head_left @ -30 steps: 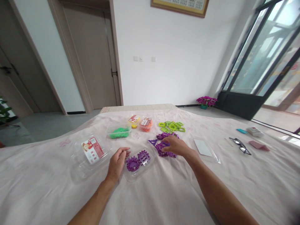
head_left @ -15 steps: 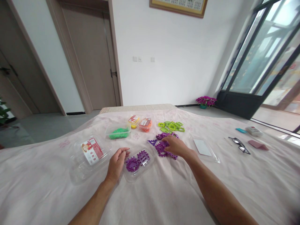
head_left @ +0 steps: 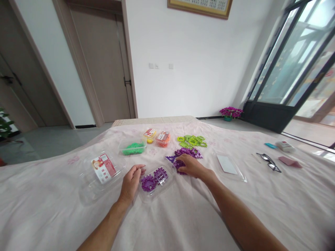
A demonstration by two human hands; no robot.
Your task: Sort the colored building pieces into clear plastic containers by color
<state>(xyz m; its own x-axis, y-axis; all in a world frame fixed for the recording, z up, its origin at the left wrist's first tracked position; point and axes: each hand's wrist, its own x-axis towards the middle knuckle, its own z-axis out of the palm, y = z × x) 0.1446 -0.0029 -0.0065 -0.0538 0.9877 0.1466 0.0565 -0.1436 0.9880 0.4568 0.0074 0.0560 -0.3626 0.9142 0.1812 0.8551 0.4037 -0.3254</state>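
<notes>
The right hand [head_left: 192, 165] has been drawn slightly nearer the clear box [head_left: 149, 199], over the purple pieces [head_left: 191, 152].
Whether any is clamped in its grip cannot be told. Against the box's edge the left hand [head_left: 131, 183] is rested, perhaps so it is steadied, its grip's closure unclear. A pale floral cloth [head_left: 199, 216] is spread beneath; the white wall [head_left: 196, 52] behind is flanked by a door [head_left: 101, 62].

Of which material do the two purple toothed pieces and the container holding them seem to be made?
Purple toothed pieces: probably moulded plastic, faintly shiny, with crisp, even teeth. Container: likely clear, glossy plastic; the pale cloth shows through and its rim catches highlights.
</notes>
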